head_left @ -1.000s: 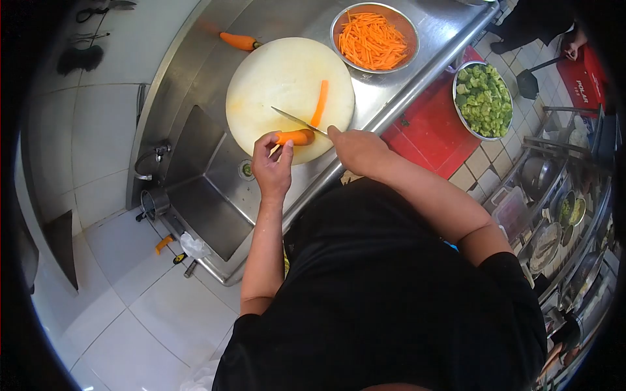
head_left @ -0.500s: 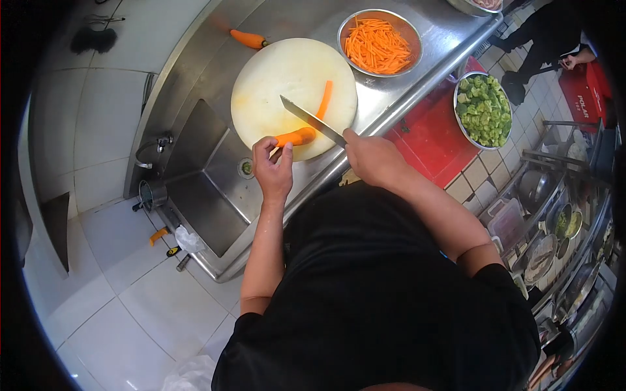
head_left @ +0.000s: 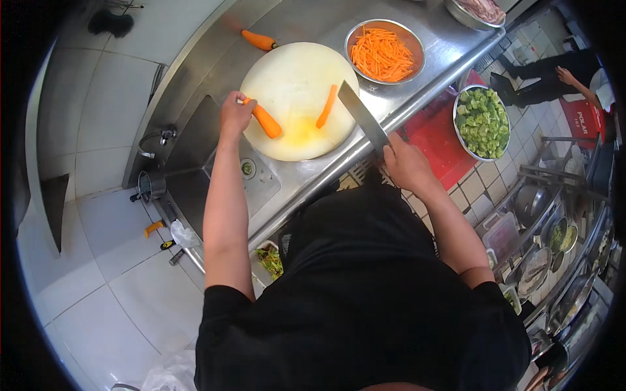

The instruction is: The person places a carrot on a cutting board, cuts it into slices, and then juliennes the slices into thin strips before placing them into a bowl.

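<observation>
My left hand (head_left: 237,116) pinches the thin end of a carrot (head_left: 267,122) at the left edge of the round white cutting board (head_left: 297,72). In my right hand (head_left: 405,163) is a cleaver (head_left: 363,118), its blade pointing up and left past the board's right edge, apart from the carrot. One long carrot slice (head_left: 327,106) lies on the right part of the board. Behind the board, a whole carrot (head_left: 259,40) rests on the steel counter. A metal bowl of carrot strips (head_left: 383,55) stands just beyond the board to the right.
Left of the board is a steel sink (head_left: 210,130) with a faucet (head_left: 158,141). A bowl of chopped green vegetables (head_left: 482,124) stands by a red surface (head_left: 433,144) at right. Another bowl (head_left: 475,14) holds meat. Another person's hand (head_left: 566,76) shows far right; shelves (head_left: 554,195) hold pans.
My left hand has moved left and up, taking the carrot toward the board's left edge. My right hand has drawn the cleaver right, off the carrot and away from the board's middle.
</observation>
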Tool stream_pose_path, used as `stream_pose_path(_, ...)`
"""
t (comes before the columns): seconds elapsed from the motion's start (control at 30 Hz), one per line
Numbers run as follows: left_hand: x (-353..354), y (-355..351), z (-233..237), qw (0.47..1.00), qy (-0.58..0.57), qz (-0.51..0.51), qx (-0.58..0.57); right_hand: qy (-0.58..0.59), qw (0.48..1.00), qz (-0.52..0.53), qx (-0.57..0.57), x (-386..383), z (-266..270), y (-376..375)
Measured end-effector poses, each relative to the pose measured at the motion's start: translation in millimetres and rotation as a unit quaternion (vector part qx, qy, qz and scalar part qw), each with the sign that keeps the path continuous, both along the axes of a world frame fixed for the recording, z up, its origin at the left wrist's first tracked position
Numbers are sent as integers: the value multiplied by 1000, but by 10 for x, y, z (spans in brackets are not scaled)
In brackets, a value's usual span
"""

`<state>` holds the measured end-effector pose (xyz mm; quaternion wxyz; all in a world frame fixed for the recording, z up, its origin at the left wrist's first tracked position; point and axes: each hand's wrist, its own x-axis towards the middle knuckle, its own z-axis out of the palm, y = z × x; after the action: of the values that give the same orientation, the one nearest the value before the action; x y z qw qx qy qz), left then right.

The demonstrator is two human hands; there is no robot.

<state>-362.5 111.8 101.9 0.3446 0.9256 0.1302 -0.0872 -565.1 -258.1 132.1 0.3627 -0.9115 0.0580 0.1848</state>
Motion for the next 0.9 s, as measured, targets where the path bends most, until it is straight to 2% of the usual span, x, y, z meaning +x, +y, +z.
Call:
stream_pose_path(0.07,128,4,-206,984,-32,-63,165,3,1000,-13,14,-60,-79,-27)
stream_pose_path(0.17,164,-105,-545,976,-19,-51,209,10,1000,-19,18,-150,-126,-41)
stream_pose_path(0.2,-2,-310,-480,955,-101,-31,276,9,1000,-20,17,-190,-157,-42)
stream_pose_path(0.27,-212,-691,-312,953,-154,-73,249,5,999,-40,35,-244,-223,-46)
stream_pose_path(0.3,-343,-820,-358,935,-239,-157,211,7,999,-41,33,-261,-245,-48)
stream_pose_path(0.33,-446,-962,-395,951,-196,-216,103,9,999,-40,26,-278,-260,-45)
stream_pose_path(0.37,-585,-1174,-219,956,-81,-266,88,10,999,-38,19,-271,-264,-43)
stream_pose_path(0.4,-657,-1255,-282,945,-57,-310,89,9,999,-37,17,-254,-239,-43)
stream_pose_path(0.43,-657,-1251,-348,945,-59,-309,88,30,999,-34,22,-236,-194,-49)
stream_pose_path(0.53,-578,-1207,-513,956,-43,-277,89,49,998,-29,35,-191,-156,-102)
stream_pose_path(0.67,-695,-1096,-404,972,1,-215,95,51,996,-31,62,-183,-151,-113)
stream_pose_path(0.7,-772,-1070,-438,988,56,-138,-51,50,996,-26,62,-190,-159,-116)
stream_pose_path(0.73,-854,-1043,-465,973,109,-58,-195,42,997,-25,64,-198,-171,-122)
stream_pose_path(0.77,-980,-1032,-419,974,107,-56,-194,33,997,-24,65,-202,-179,-125)
stream_pose_path(0.83,-1263,-1036,-300,904,100,104,-402,39,996,-28,72,-205,-170,-126)
stream_pose_path(0.87,-1344,-1024,-353,905,99,106,-401,45,995,-34,77,-211,-170,-127)
stream_pose_path(0.9,-1425,-1012,-437,883,63,168,-434,47,995,-32,77,-215,-184,-130)
